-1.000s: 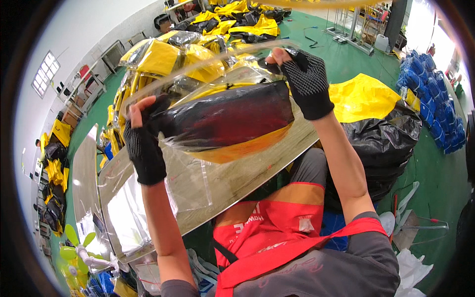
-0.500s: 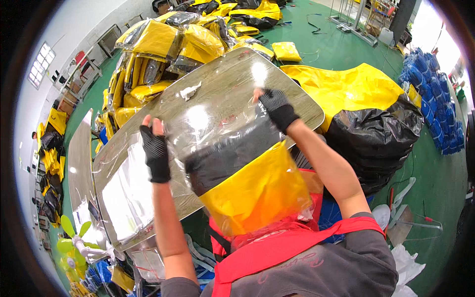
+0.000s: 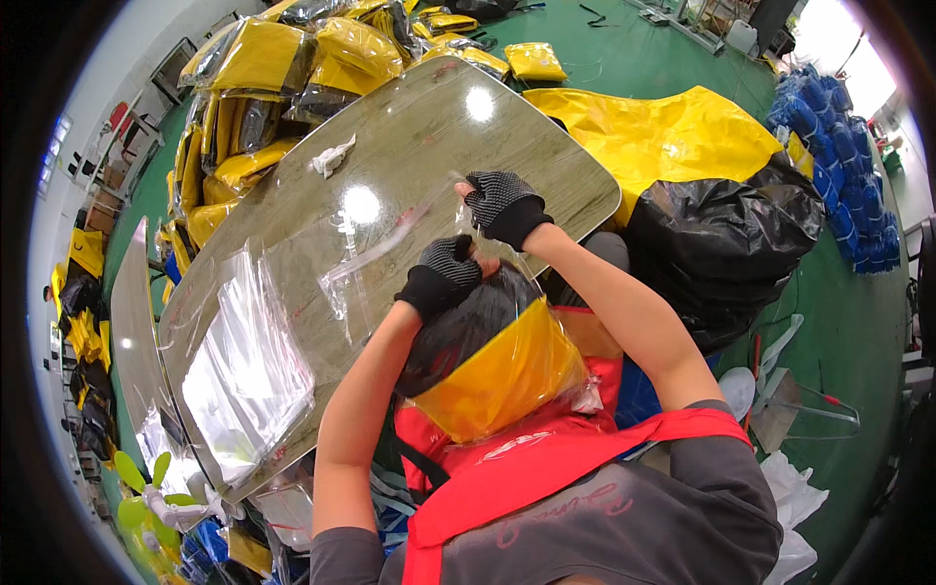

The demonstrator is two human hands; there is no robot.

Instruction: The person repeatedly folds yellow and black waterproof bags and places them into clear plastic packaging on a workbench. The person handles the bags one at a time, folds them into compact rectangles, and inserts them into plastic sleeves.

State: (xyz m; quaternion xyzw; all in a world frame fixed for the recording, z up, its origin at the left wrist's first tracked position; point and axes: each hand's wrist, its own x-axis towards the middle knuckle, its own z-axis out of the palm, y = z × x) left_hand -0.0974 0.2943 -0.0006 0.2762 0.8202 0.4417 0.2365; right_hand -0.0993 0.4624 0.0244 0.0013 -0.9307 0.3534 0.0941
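A clear plastic bag (image 3: 424,224) with a folded yellow and black sheet (image 3: 502,369) inside leans against my red apron at the table's near edge. My left hand (image 3: 444,273), in a black fingerless glove with a dotted grip, is closed on the bag's film just above the black part. Higher up and to the right, my right hand (image 3: 502,207), gloved alike, pinches the upper edge of the same bag. A loose strip of film spreads left from my hands over the tabletop.
On the wood-look table (image 3: 409,127) lie a stack of clear bags (image 3: 249,366) and a crumpled white scrap (image 3: 333,156). Packed yellow and black bundles (image 3: 258,58) pile beyond it. A large yellow and black heap (image 3: 721,244) stands right; a green fan (image 3: 156,487) stands lower left.
My left hand has moved right and inward, closing on the bag near my right hand. The right hand has come slightly nearer. The spread bag mouth is now gathered, and the filled bag sits lower.
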